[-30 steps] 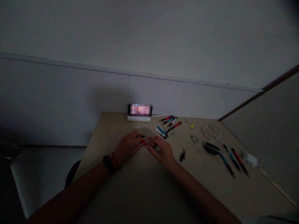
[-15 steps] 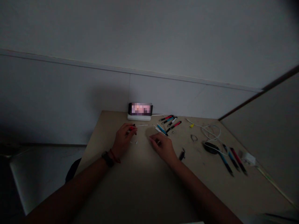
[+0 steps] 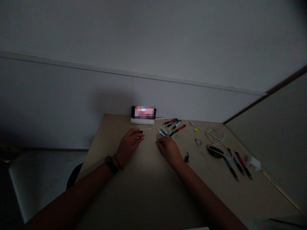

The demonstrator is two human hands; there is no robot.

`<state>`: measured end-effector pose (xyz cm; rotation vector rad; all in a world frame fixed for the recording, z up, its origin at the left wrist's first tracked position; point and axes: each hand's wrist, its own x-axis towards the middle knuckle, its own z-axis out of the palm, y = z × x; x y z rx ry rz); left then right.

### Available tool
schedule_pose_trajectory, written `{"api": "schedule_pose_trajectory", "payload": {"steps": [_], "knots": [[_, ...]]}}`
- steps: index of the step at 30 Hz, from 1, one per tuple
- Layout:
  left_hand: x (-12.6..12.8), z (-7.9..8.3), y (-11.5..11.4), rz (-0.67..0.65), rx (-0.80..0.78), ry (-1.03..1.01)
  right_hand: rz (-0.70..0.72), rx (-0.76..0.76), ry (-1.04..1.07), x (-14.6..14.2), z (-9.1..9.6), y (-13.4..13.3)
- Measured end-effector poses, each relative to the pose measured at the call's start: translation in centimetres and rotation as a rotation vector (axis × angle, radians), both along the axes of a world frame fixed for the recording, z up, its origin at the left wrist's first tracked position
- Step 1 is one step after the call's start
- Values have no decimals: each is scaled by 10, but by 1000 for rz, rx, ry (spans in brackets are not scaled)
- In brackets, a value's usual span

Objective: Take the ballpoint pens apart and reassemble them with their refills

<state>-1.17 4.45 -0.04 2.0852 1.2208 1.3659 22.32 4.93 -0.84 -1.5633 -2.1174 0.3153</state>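
Note:
My left hand point(image 3: 129, 144) rests on the beige table point(image 3: 148, 185) with its fingers curled round a small red and black pen part point(image 3: 139, 134). A thin white pen refill point(image 3: 145, 129) lies just beyond it. My right hand point(image 3: 169, 149) lies a short way to the right, fingers bent, pinching something small and dark that I cannot make out. Blue and white pens point(image 3: 164, 131) lie right past its fingertips. The room is dim.
A phone point(image 3: 143, 112) stands on a white block at the table's back edge. Several pens point(image 3: 174, 124) lie behind my right hand, more pens point(image 3: 236, 163) at the right with a white cable point(image 3: 217, 136), a dark oval object point(image 3: 214, 151) and a white charger point(image 3: 253, 162).
A second ago both hands were together over one small part. They have drawn apart; the left hand moved back and left with the red and black piece, the right stayed near the blue pens.

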Motion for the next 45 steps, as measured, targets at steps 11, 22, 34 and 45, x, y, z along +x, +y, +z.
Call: {"api": "schedule_pose_trajectory", "payload": {"steps": [11,22,34,45], "knots": [[1,1,0,3,-117,-144,10,4,-9,0,-1,2],[0,-1,10,-121,-574,-799,26,10,17,0,-1,1],[2,1,6,-139,-608,-757,15,-13,1,-1,-1,2],[2,2,8,-151,-639,-856,110,14,405,-8,-6,3]]}}
